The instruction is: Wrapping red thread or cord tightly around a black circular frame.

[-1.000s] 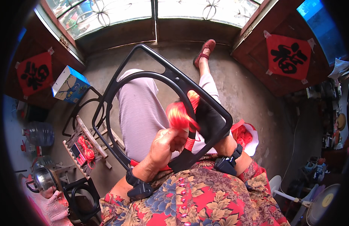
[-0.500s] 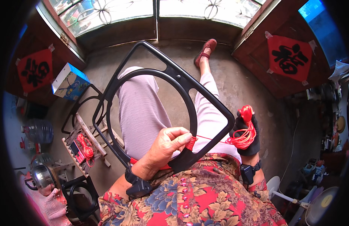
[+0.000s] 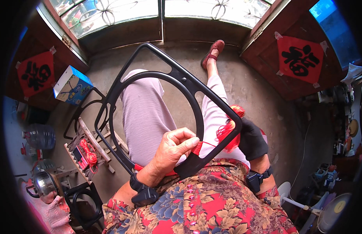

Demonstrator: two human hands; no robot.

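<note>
A black frame [image 3: 214,100], square outside with a round ring inside, lies tilted across my lap. My left hand [image 3: 171,150] is closed in a pinch at the ring's near side, thumb and finger on a tight winding of red cord [image 3: 196,148]. From that winding a strand leads right to a bundle of red cord [image 3: 227,132]. My right hand [image 3: 254,141], in a black glove, holds the bundle at the frame's right corner. The bundle is partly behind the frame's bar, showing on both sides of it. The glove's fingertips are hidden there.
At left a small wooden stool [image 3: 96,140] carries another red cord bundle [image 3: 88,152]. A second black frame [image 3: 77,113] leans beside a blue box [image 3: 73,85]. A metal pot [image 3: 45,183] stands at the lower left, a white fan [image 3: 333,210] at the lower right.
My right hand has moved left with the cord bundle, from beside the frame to behind its right bar. The strand to the winding is shorter. My left hand keeps its pinch.
</note>
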